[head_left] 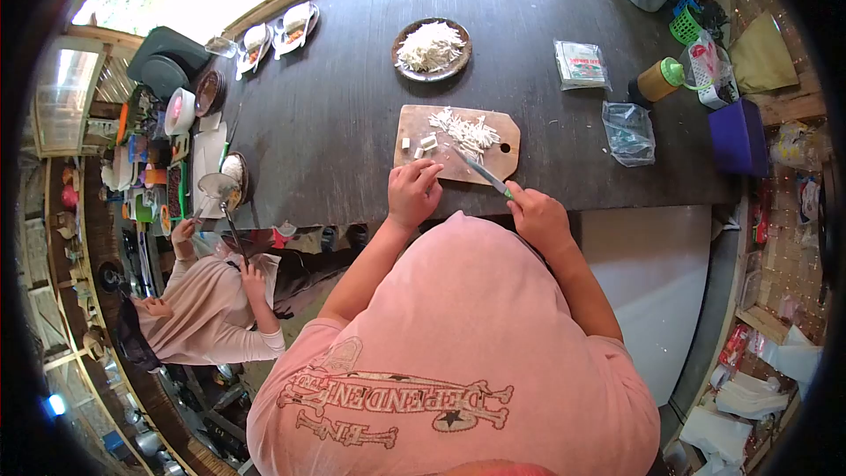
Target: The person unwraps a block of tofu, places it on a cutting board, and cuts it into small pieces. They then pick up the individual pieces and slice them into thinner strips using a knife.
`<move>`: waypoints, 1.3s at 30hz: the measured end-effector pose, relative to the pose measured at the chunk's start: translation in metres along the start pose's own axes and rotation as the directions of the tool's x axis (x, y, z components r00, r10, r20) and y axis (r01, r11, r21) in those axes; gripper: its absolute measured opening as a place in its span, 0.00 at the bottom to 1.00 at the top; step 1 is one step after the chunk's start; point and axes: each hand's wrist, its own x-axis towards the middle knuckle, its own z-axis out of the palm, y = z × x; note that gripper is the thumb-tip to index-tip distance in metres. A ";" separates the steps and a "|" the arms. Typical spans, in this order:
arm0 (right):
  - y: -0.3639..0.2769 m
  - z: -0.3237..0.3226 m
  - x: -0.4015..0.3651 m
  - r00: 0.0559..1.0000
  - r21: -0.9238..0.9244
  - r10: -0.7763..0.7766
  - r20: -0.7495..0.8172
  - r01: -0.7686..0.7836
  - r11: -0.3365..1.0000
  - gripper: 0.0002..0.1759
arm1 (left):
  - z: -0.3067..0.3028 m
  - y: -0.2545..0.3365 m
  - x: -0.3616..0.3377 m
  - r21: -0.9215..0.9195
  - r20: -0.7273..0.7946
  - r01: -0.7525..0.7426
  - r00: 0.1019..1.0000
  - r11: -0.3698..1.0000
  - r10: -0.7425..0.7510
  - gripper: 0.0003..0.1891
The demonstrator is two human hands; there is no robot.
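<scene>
Head view, items on and about the table (339,123):

Cutting board (485,118): wooden, lying flat by the table's near edge; a dark hole is showing near the board's right edge.

Pale strips (470,134): loose, thin, spreading from the board's far edge toward its middle. Probably light, limp and a little moist; single strips are likely bending or snapping under a pinch. Best hold: a loose handful, scooped from beneath.

Pale blocks (428,142): a few, short, sitting toward the board's left edge, one apart from the rest. Likely light, firm and perhaps slippery on cut faces. Best hold: bent fingertips on two opposite sides, tips tucked away from the blade.

Knife (482,172): greenish handle, blade slanting over the board's near edge, tip pointing at the near side of the strips. Probably light and stiff; the handle alone is offering a safe grip.

Right hand (539,216): fingers wrapping closely round the knife handle, just off the board's near right corner.

Left hand (414,191): fingers bending together over the board's near left corner, near the blocks; whether they are pinching anything, cannot tell.

Plate (432,78): round, brown-rimmed, standing beyond the board's far edge and bearing a heap of strips (431,46). The heap is likely loose and apt to spill if tilted; best hold: both sides of the rim, kept level.

Clear plastic bag (628,134): lying crumpled toward the table's right edge, well apart from the board.
</scene>
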 end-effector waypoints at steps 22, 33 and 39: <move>0.047 -0.011 0.008 0.994 0.198 -0.034 -0.103 0.054 0.979 0.24 | -0.011 -0.037 0.078 0.282 0.270 0.058 0.953 0.958 -0.137 0.06; 0.045 -0.010 0.004 0.995 0.208 0.013 -0.095 0.007 0.978 0.23 | -0.017 -0.041 0.068 0.181 0.299 -0.093 0.953 0.979 0.036 0.06; 0.044 -0.006 0.000 0.994 0.214 0.027 -0.109 -0.003 0.977 0.24 | -0.022 -0.042 0.074 0.164 0.378 -0.171 0.921 0.972 0.098 0.06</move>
